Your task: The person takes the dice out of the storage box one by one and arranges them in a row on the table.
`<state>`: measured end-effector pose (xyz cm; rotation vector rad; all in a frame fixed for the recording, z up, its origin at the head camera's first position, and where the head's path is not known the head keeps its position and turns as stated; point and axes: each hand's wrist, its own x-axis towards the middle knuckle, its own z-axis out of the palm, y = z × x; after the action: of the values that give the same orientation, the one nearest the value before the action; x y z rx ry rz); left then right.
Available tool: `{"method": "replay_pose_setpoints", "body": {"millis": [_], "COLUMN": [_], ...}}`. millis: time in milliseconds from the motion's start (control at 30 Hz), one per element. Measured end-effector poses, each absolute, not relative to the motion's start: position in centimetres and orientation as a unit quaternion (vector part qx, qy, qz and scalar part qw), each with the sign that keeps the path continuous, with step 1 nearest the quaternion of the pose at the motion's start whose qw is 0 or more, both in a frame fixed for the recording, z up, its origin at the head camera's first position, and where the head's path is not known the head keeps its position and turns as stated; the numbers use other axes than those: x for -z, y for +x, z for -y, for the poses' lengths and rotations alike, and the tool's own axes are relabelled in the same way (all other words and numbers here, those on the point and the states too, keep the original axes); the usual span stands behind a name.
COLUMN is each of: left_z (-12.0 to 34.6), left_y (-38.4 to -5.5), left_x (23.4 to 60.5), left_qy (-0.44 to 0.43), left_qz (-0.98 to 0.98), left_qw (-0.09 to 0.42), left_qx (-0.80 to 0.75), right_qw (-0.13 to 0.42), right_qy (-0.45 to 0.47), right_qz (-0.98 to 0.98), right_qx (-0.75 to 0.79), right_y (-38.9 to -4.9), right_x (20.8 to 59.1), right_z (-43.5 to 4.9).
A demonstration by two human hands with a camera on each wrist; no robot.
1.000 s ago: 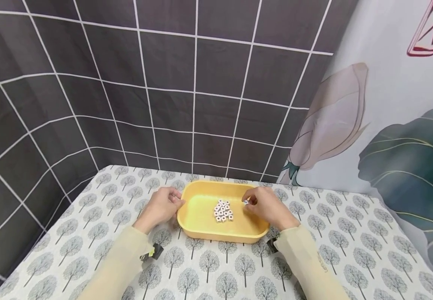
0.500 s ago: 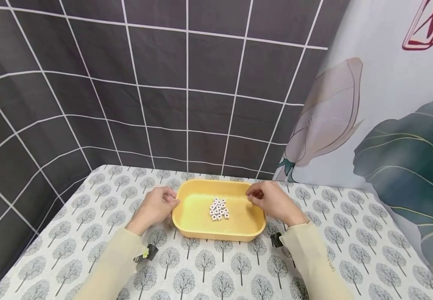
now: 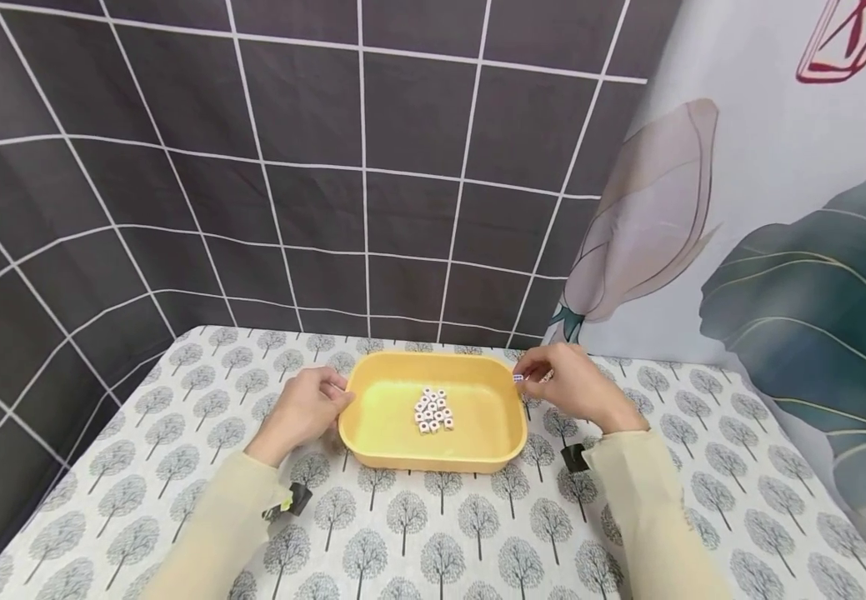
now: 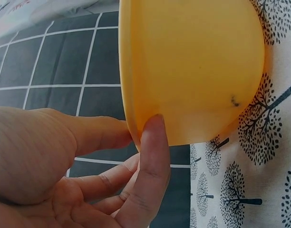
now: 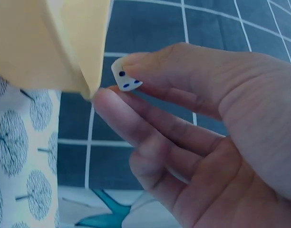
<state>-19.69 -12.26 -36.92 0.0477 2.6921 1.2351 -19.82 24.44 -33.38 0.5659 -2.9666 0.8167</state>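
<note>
A yellow oblong tub [image 3: 470, 446] stands on the table with several white dice [image 3: 433, 408] clustered on its floor. My left hand [image 3: 307, 410] pinches the tub's left rim; in the left wrist view the thumb sits at the lip and a finger [image 4: 154, 161] lies against the outer wall. My right hand [image 3: 571, 383] is just outside the tub's right end. Between its thumb and fingers it pinches one white die [image 5: 124, 76] with dark blue pips, close to the rim in the right wrist view.
A white cloth with grey tree prints [image 3: 440, 533] covers the table. Dark curtain with a white grid [image 3: 312, 208] hangs behind and to the left. At the right hangs a pale sheet with a large flower print [image 3: 643, 217].
My right hand has lifted the die from inside the tub out past its right rim. The left hand keeps its grip on the left rim. The head view has shifted slightly.
</note>
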Motion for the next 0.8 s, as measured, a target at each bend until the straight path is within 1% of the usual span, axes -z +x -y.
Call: {"method": "replay_pose_setpoints", "body": {"millis": [133, 200, 467, 733, 800], "left_z": [12.3, 12.3, 12.7, 12.4, 12.4], "left_y": [-19.8, -19.9, -20.0, -20.2, -20.1], "left_x": [36.9, 37.0, 37.0, 37.3, 37.3], "left_qy": [0.020, 0.024, 0.033, 0.038, 0.040], "left_qz": [-0.906, -0.905, -0.904, -0.904, -0.904], "left_qw": [0.088, 0.087, 0.074, 0.069, 0.070], "left_qx": [-0.414, -0.415, -0.420, -0.420, -0.421], "right_qw": [0.009, 0.001, -0.057, -0.110, -0.129], "right_qy": [0.181, 0.174, 0.145, 0.151, 0.139], "right_qz": [0.948, 0.950, 0.949, 0.940, 0.940], "right_qx": [-0.260, -0.261, -0.274, -0.284, -0.285], "right_y": [-19.9, -19.9, -20.3, -21.3, -21.4], "right_x": [33.1, 33.0, 33.5, 35.9, 36.2], "right_z": [-25.5, -26.0, -28.0, -28.5, -28.4]}}
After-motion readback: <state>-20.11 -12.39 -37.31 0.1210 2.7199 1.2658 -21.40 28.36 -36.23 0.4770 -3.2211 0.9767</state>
